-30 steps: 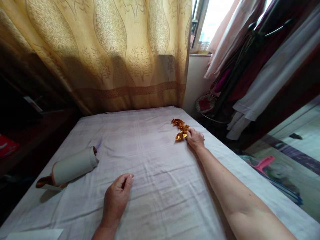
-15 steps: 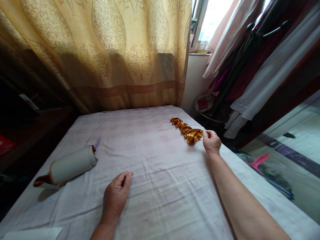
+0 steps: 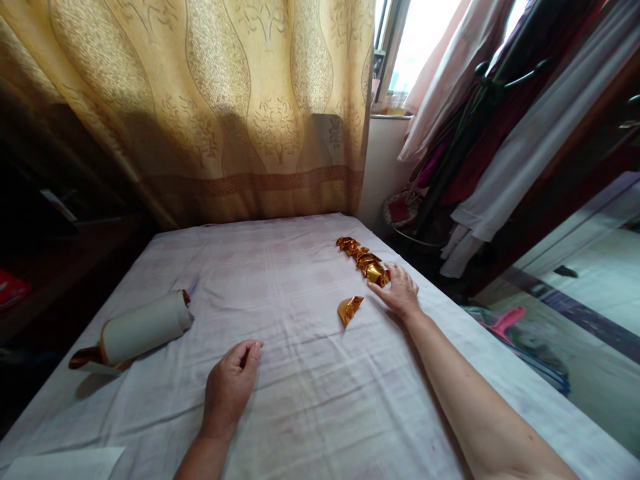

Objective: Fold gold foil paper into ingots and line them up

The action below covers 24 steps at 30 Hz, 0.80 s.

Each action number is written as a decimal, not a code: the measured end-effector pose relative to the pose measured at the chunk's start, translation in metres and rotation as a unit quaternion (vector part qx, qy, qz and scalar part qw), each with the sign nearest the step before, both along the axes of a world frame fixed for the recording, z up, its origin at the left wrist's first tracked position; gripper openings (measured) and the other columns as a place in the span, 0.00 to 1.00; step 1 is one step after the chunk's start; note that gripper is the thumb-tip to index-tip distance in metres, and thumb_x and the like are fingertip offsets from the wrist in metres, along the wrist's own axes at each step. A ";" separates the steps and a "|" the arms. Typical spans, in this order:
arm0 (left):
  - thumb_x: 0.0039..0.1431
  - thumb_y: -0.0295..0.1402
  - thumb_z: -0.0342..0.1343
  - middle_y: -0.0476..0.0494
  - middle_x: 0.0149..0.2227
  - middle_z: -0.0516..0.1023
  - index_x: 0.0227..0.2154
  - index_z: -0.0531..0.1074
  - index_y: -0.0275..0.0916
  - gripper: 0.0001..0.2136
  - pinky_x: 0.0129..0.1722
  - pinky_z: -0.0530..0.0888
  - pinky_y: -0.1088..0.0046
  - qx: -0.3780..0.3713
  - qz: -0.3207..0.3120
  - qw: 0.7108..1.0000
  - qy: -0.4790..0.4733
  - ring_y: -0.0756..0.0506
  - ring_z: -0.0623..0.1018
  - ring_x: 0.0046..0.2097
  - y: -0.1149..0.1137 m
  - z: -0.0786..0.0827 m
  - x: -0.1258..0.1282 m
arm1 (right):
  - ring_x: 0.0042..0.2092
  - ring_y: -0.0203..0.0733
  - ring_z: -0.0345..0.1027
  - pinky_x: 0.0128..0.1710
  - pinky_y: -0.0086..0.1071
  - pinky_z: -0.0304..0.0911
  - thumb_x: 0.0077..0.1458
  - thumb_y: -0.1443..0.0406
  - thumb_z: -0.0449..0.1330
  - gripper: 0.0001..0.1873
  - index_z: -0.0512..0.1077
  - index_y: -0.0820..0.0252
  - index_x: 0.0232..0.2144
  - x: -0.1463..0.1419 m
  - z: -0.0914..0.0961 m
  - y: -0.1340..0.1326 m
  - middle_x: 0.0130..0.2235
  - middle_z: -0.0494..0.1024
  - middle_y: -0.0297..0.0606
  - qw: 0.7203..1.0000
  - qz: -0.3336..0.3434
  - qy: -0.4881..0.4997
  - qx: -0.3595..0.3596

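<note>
A row of several folded gold foil pieces (image 3: 363, 259) lies on the white cloth (image 3: 300, 373) at the far right. One more gold foil piece (image 3: 349, 309) lies apart, nearer to me. My right hand (image 3: 399, 291) rests palm down beside the row's near end, fingers spread, touching the nearest piece and holding nothing. My left hand (image 3: 229, 389) lies on the cloth in the near middle, fingers loosely curled with nothing in them.
A white roll with gold foil inside (image 3: 137, 331) lies on the cloth at the left. A white sheet's corner (image 3: 60, 462) shows at the bottom left. A patterned curtain (image 3: 225, 100) hangs behind. Hanging clothes (image 3: 480, 133) stand at the right, beyond the cloth's edge.
My right hand drew back to the right, then returned to the row's near end and opened. One gold piece now lies apart, nearer to me. My left hand has barely moved.
</note>
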State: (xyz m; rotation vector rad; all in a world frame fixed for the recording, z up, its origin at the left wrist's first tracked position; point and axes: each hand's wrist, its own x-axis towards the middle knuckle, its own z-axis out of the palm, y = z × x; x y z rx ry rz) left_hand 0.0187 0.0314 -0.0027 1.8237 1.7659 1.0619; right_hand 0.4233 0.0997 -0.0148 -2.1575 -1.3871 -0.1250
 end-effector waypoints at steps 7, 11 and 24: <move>0.56 0.50 0.49 0.49 0.27 0.82 0.28 0.78 0.45 0.18 0.30 0.74 0.75 0.002 -0.003 1.000 0.001 0.45 0.81 0.31 0.001 -0.005 -0.002 | 0.56 0.54 0.63 0.55 0.45 0.53 0.49 0.51 0.61 0.32 0.66 0.56 0.55 0.005 0.000 0.016 0.55 0.73 0.46 0.997 0.042 -0.046 -0.045; 0.57 0.50 0.49 0.49 0.28 0.83 0.29 0.78 0.45 0.18 0.31 0.73 0.76 -0.001 -0.003 1.000 0.009 0.46 0.81 0.31 0.000 -0.006 -0.002 | 0.52 0.54 0.66 0.54 0.45 0.54 0.51 0.54 0.60 0.27 0.68 0.56 0.52 0.003 0.001 0.006 0.50 0.75 0.46 0.996 0.021 -0.066 -0.048; 0.56 0.50 0.49 0.50 0.27 0.82 0.29 0.78 0.45 0.18 0.30 0.73 0.76 0.004 -0.009 1.000 0.010 0.46 0.80 0.30 0.001 -0.005 -0.003 | 0.56 0.56 0.62 0.56 0.50 0.48 0.54 0.56 0.57 0.27 0.68 0.54 0.56 -0.017 0.029 -0.009 0.58 0.70 0.47 0.974 0.048 -0.137 -0.173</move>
